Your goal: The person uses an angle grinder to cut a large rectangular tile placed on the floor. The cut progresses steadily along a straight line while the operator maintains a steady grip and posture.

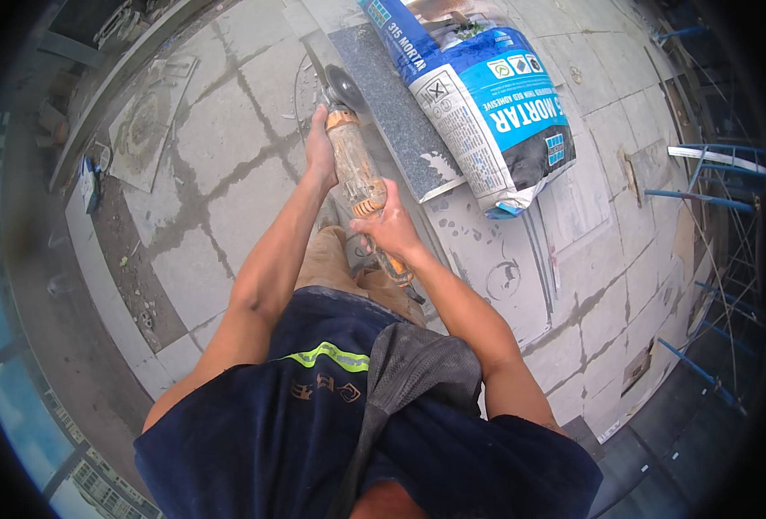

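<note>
Both my hands hold a dusty orange angle grinder (pixel 354 164) in front of my body. My left hand (pixel 319 147) is closed round its front part, close to the head. Farther back, my right hand (pixel 389 223) wraps the rear of the body. A dark round disc (pixel 344 89) sits at the tool's far end, beside the long edge of a grey stone slab (pixel 418 160). Whether the disc touches the slab or spins, I cannot tell. On the slab's right side lies a large blue and white mortar bag (pixel 495 112).
Grey paving tiles (pixel 258 99) with dark joints cover the ground. A loose pale board (pixel 151 130) lies at the left, near a small blue and white packet (pixel 89 183). Blue scaffold poles (pixel 703 201) stand along the right side. A gravel-filled gap (pixel 145 298) runs at the left.
</note>
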`<state>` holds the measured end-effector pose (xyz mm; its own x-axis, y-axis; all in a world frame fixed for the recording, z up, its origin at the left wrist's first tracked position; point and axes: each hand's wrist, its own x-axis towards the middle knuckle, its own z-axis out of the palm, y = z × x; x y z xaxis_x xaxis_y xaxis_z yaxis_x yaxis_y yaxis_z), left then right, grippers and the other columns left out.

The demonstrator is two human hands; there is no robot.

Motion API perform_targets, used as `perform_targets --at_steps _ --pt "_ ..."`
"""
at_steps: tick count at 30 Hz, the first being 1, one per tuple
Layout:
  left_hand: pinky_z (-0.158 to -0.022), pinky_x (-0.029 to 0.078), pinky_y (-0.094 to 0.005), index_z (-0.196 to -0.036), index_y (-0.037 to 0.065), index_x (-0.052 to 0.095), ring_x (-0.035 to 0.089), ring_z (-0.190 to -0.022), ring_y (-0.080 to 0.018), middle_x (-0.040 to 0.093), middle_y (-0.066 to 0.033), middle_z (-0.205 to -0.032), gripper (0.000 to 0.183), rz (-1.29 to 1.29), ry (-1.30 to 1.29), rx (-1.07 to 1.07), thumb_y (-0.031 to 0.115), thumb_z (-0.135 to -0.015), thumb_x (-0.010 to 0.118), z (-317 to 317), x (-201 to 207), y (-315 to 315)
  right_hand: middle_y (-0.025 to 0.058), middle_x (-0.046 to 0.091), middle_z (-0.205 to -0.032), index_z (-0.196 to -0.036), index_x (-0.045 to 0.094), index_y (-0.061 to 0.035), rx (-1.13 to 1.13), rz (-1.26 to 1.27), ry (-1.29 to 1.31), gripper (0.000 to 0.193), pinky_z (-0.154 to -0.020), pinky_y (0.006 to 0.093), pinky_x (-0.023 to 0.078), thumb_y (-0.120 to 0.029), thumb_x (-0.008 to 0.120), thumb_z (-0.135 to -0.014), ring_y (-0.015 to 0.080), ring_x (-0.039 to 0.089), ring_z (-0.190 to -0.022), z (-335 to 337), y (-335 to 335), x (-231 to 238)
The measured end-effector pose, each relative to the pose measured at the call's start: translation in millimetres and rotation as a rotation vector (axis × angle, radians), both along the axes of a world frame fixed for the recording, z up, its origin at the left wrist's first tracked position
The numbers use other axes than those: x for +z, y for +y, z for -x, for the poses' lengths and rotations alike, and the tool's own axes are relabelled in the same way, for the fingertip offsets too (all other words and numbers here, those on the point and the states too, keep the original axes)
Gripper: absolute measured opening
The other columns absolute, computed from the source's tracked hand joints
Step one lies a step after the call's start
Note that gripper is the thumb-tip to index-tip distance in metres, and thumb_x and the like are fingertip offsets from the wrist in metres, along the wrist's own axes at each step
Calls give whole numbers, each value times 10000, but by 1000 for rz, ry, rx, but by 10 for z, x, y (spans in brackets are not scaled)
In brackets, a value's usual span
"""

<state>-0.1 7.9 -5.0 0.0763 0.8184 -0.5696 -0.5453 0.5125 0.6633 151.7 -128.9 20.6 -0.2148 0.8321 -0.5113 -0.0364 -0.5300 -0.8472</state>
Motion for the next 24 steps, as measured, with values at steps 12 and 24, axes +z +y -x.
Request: perform_targets --at_steps 12,24 --pt "-646 608 -421 -1144 38 681 709 -716 -234 710 -112 -875 661 22 -67 -20 658 -1058 467 169 -229 438 117 721 -945 -1485 317 -59 10 25 31 827 -513 335 535 -18 818 -829 181 668 -584 93 402 15" --pt "-611 613 -455 -1145 23 634 703 -673 -287 673 -133 -809 752 -4 8 -17 728 -1039 398 18 -89 86 124 700 -974 -1490 312 -69 16 43 9 817 -501 342 533 3 811 -847 176 655 -586 -29 80 123"
